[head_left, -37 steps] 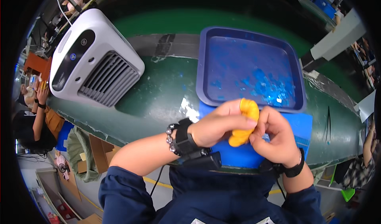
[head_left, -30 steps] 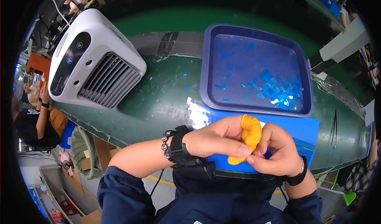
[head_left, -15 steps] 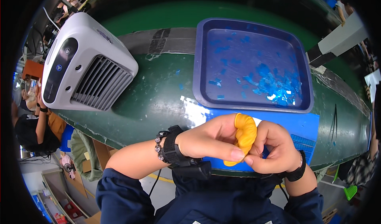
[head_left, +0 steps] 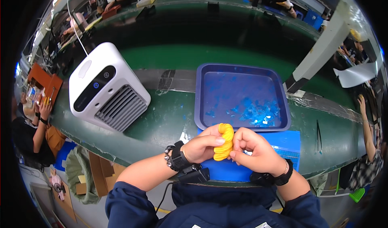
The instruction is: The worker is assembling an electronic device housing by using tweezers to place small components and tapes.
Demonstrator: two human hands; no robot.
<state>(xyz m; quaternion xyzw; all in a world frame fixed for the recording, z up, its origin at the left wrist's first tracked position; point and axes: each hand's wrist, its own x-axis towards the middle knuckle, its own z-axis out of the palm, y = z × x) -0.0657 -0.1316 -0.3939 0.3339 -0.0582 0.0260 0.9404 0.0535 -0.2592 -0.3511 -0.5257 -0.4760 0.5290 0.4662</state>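
A yellow ribbed roll (head_left: 225, 145), which looks like a stack of rolled finger cots, stands out between my hands above the near table edge. My left hand (head_left: 199, 146) is closed around its left side, thumb laid across it. The fingers of my right hand (head_left: 258, 152) are pinched together against the roll's right side. Whatever lies between those fingertips is too small to make out. Beneath my hands lies a blue mat (head_left: 226, 172), with a gridded blue sheet (head_left: 287, 154) near its right end. Just beyond is a dark blue tray (head_left: 199, 102) holding scattered shiny blue flakes (head_left: 260, 113).
A white air cooler (head_left: 117, 94) stands on the green table (head_left: 169, 119) at left, its cable rising behind. Tweezers (head_left: 319, 137) lie right of the mat. A grey post (head_left: 319, 46) rises beyond the tray. Other people sit around, one at left with a brown bin (head_left: 42, 80) nearby.
The view has tilted up, so more of the far table shows. Both hands stay at the yellow roll; my left thumb now lies higher on it.
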